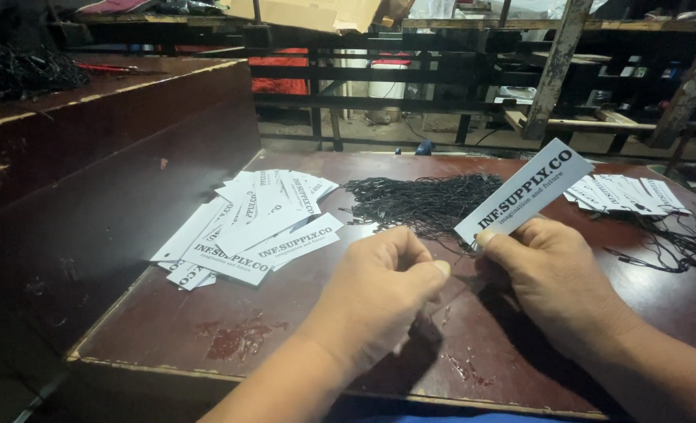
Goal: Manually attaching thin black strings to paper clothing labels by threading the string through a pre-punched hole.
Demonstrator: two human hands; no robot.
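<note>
From my remote seat I see a dark reddish-brown surface (pixel 207 329), scuffed and flaked along its near edge, with a taller dark block (pixel 90 157) rising at its left. On it lies a fanned heap of white tags (pixel 246 227), and a smaller pile of tags (pixel 626 194) sits at the far right. Between the two lies a tangle of thin black strings (pixel 422 202); more strings trail off the right edge, cut by the frame.

My left hand (pixel 379 294) is curled, its grip closed to a pinch of thumb and forefinger. What it pinches I cannot make out, though a faint thread seems to run from it toward the right. My right hand (pixel 555 270) has its grip closed on the lower end of a single white tag (pixel 524 192), held between thumb and fingers above the surface. The tag rises from that hand, tilted up to the right, just over the near edge of the strings. It is a long, narrow white card with black print on the face turned to me. Its lower end is hidden behind the thumb.
</note>
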